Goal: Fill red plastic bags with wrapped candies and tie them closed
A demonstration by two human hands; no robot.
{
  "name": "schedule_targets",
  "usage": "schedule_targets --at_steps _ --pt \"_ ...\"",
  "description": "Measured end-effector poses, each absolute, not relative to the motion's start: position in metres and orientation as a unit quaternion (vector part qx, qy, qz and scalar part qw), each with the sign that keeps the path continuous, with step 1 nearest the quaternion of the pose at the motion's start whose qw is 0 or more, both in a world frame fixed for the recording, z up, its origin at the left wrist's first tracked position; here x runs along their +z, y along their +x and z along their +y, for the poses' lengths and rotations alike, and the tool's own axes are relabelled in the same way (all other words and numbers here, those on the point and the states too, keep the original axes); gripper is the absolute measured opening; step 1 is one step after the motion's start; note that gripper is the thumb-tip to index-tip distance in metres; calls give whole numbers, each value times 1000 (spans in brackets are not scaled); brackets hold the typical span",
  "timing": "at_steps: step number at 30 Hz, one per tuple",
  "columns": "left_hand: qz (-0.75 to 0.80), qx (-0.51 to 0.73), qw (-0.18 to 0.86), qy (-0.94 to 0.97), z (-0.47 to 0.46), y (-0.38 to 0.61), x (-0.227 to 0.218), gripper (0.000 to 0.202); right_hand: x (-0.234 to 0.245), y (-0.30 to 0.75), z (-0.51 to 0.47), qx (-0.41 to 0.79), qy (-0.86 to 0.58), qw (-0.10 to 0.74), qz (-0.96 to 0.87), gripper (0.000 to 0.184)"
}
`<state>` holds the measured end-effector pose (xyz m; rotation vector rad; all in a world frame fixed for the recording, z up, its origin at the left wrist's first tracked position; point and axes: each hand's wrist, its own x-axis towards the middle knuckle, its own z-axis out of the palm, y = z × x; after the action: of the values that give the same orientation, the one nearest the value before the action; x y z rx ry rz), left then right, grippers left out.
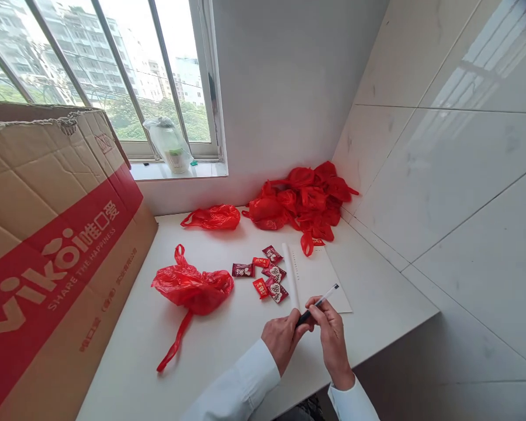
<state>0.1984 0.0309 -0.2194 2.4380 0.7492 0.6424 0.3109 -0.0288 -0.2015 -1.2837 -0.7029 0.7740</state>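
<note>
My left hand (284,335) is closed around the dark lower end of a pen (321,300). Its clear barrel is pinched between the fingers of my right hand (330,332), and the black tip points up and to the right. Just beyond both hands lies an open notebook (319,275), with its left pages curled up into a roll. Left of the notebook is a small group of wrapped candies: dark maroon packets (244,270) and smaller bright red packets (260,287).
A crumpled red plastic bag (197,287) lies on the white table (131,374), a smaller one (214,217) behind it. Several red bags are heaped (307,199) in the back corner. A large cardboard box (70,234) stands at left; a bagged cup (170,146) sits on the windowsill.
</note>
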Motion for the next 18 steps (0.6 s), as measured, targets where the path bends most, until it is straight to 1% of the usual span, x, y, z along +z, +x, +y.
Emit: schedule_targets --at_steps 2,4,6,7,8,9,10,13,14,16,18 --pt "286 245 215 901 29 195 -225 31 -197 325 -26 271 -586 725 -242 17" --pt "282 263 181 905 24 191 -229 37 -187 351 -21 160 -585 780 -158 17" --pt "240 286 159 914 19 189 -232 41 -175 381 -16 78 -571 810 -108 20" --pt "204 297 152 920 16 189 -232 42 -170 393 -12 61 -566 816 -104 19" --pt "165 309 146 925 14 190 -233 41 -167 401 -7 63 -563 817 -110 16" --pt "128 320 140 928 13 191 -233 40 -166 405 -1 86 -561 813 -126 13" --pt "102 332 135 928 12 193 -233 36 -168 405 5 128 -561 805 -147 14" --pt "109 352 114 923 11 200 -233 16 -186 388 25 278 -560 752 -207 29" --pt "128 352 105 921 11 202 -234 15 -194 381 31 301 -565 737 -218 31" --pt "167 340 89 921 11 206 -237 20 -209 369 41 303 -579 722 -228 28" --pt "194 325 78 922 12 210 -242 22 -220 363 47 275 -594 720 -231 23"
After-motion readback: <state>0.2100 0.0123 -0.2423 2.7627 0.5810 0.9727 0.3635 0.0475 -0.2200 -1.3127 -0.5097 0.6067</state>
